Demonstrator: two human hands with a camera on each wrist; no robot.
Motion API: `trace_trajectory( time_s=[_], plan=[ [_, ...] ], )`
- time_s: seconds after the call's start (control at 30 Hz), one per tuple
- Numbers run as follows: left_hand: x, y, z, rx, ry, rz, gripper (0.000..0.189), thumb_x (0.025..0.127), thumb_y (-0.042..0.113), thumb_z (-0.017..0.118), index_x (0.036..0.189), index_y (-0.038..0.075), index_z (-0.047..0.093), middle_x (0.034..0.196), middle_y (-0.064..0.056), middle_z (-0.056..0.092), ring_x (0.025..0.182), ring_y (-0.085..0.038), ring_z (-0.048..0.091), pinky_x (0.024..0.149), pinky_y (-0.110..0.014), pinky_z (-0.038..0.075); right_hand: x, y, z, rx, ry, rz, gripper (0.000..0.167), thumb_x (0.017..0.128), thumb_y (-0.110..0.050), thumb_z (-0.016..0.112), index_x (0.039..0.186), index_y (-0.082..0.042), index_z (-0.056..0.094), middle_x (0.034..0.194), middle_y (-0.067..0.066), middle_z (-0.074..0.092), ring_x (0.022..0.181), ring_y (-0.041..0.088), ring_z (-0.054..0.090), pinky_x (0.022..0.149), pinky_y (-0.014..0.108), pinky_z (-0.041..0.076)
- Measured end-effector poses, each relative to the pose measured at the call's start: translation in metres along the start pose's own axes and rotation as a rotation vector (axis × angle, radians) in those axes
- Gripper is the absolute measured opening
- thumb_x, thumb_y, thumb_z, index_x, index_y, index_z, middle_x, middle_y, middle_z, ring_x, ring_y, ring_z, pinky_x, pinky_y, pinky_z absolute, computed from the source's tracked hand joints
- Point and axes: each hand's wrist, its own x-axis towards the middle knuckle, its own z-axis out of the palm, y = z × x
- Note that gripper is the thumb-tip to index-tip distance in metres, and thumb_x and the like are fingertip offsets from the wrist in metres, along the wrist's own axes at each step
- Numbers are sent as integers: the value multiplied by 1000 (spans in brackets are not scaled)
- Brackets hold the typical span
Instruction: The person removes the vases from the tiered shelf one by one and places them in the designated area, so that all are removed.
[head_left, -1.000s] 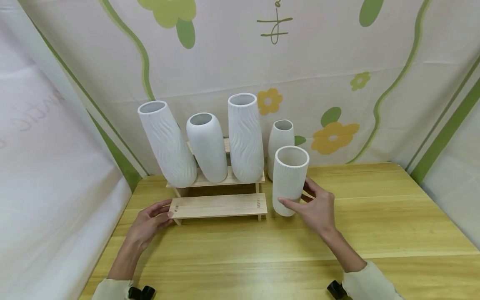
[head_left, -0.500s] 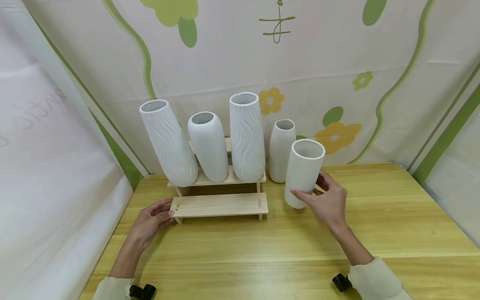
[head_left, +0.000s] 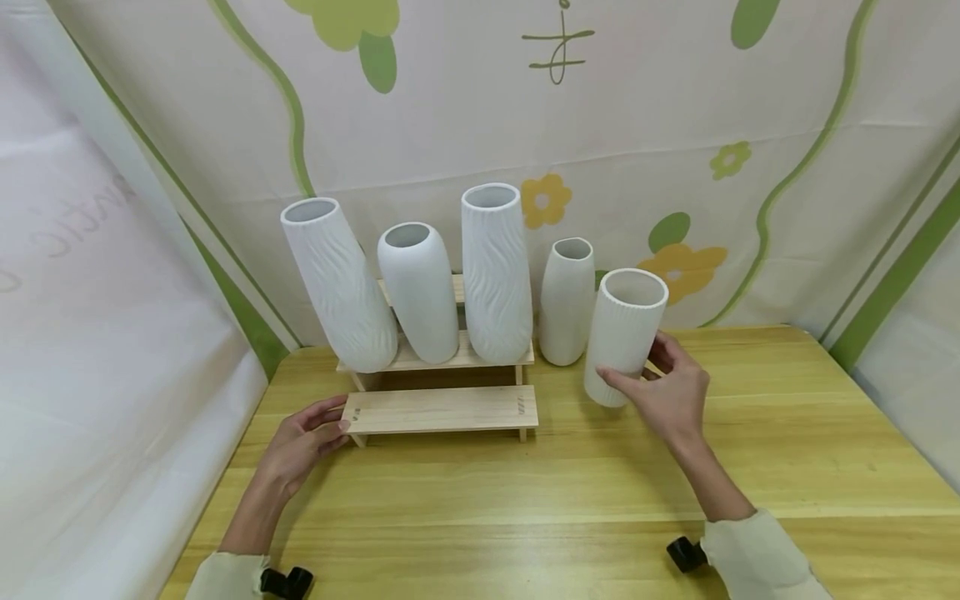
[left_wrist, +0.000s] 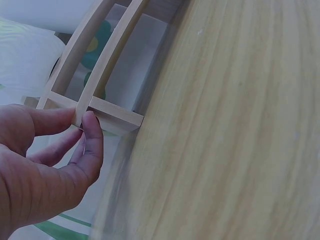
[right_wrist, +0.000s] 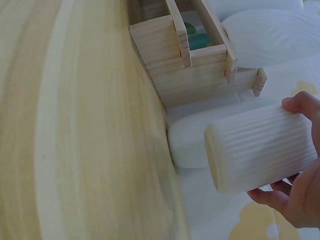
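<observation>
My right hand [head_left: 677,398] grips a white ribbed cylindrical vase [head_left: 624,337] from its right side, thumb in front. In the right wrist view the vase's base [right_wrist: 214,160] hangs a little off the table. At the left, my left hand [head_left: 298,442] pinches the end of the lowest board of a stepped wooden stand [head_left: 442,412]. On the stand's middle step are a tall wavy-textured vase [head_left: 341,292], a smooth rounded vase [head_left: 420,296] and another tall wavy vase [head_left: 497,279]. A smaller white vase [head_left: 567,308] stands on the table between stand and held vase.
The wooden table [head_left: 525,517] stretches in front of the stand and to the right. A flowered cloth backdrop [head_left: 637,108] rises close behind the vases. White cloth [head_left: 112,333] hangs along the left side.
My right hand has carried the ribbed vase to the right and back, away from the stand's lowest board. The left hand keeps its hold on the stand.
</observation>
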Motion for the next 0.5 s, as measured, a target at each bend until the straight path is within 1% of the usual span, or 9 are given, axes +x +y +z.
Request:
trace_trajectory(
  time_s=[0.3,0.5],
  plan=[
    [0,0,-1,-7,0,7,61,108,6,64,163,-2,40,136,-7,60,108,-5,69,95,-21,62,13,4,1,-10,28,42,71,74,-16,101,137,-7,69,126,15,74,106,8,70,79,8,58],
    [1,-1,-1,-15,-1,9,61,108,7,64,162,-3,40,135,-6,60,108,-6,69,94,-21,62,22,11,4,9,33,68,73,73,-14,100,139,-7,68,129,14,73,109,11,70,80,8,58]
  ],
)
